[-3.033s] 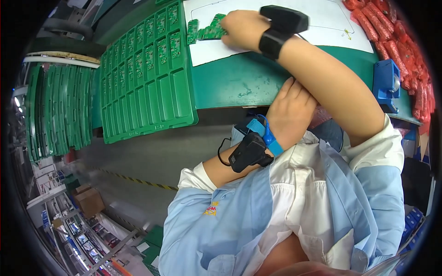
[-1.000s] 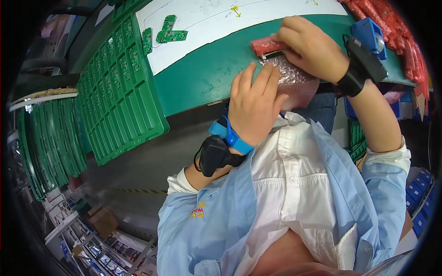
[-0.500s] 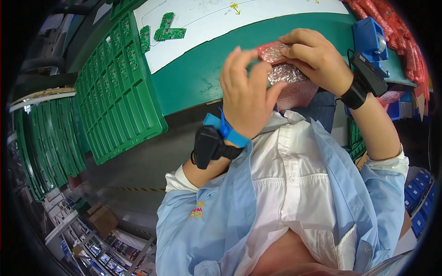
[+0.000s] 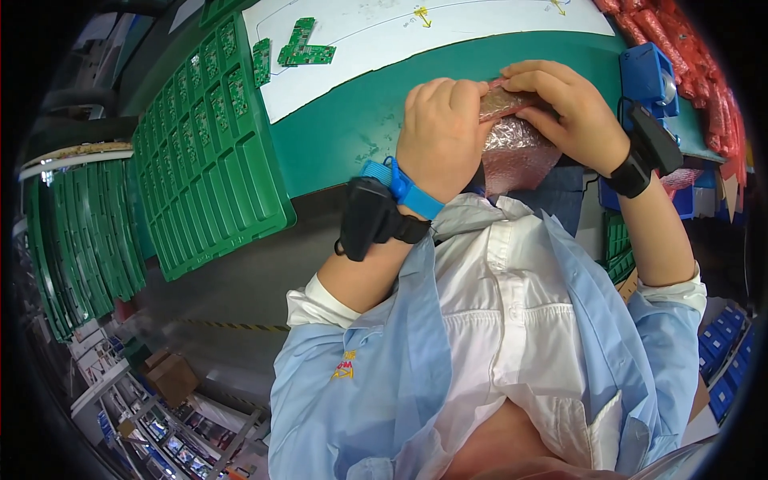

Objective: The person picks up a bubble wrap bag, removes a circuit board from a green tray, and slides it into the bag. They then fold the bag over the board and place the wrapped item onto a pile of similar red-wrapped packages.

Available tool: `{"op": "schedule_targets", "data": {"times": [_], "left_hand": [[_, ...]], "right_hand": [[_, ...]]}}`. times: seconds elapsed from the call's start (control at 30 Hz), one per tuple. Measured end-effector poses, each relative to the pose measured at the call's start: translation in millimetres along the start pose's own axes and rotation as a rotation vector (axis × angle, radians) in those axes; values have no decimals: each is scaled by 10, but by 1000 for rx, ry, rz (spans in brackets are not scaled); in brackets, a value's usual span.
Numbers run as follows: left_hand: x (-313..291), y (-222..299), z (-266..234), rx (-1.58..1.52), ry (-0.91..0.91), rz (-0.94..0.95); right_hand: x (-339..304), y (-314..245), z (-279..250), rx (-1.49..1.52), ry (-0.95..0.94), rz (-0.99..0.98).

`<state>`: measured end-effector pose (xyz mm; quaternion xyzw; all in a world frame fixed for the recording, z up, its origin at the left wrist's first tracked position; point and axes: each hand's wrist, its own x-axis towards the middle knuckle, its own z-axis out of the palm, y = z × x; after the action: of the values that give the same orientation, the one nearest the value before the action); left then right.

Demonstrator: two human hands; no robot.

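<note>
A sheet of pink, see-through bubble wrap (image 4: 520, 160) hangs over the near edge of the green bench, its upper part folded into a roll. What the roll encloses, if anything, cannot be made out. My left hand (image 4: 442, 128), with a blue strap at the wrist, has its fingers curled in and closed on the roll's left end. From the other side, my right hand (image 4: 572, 108) grips the right end, thumb below and fingers over the top. Beyond the hands, several green circuit boards (image 4: 308, 54) lie on white paper (image 4: 360, 40).
A green compartment tray (image 4: 232, 172) with several circuit boards juts past the bench's left edge. Stacked green trays (image 4: 88, 240) stand further left. At the right sit a blue tape dispenser (image 4: 646, 76) and a heap of red wrapped bundles (image 4: 696, 80).
My left hand, partly spread and blurred before, has closed on the left end of the bubble wrap roll. My right hand keeps its grip and sits slightly lower and further right in view.
</note>
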<state>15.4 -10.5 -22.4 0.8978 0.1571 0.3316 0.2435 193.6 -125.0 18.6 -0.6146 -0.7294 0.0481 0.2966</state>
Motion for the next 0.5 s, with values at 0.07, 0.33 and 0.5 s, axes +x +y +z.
{"op": "schedule_targets", "data": {"times": [0.07,0.33,0.5], "left_hand": [[-21,3,12,2,12,24],[-8,32,-43,-32,-18,-36],[-3,46,-45,-69,76,20]], "right_hand": [[-11,45,-4,35,-12,-2],[-62,3,108,-14,127,-70],[-101,29,115,7,144,-66]]}}
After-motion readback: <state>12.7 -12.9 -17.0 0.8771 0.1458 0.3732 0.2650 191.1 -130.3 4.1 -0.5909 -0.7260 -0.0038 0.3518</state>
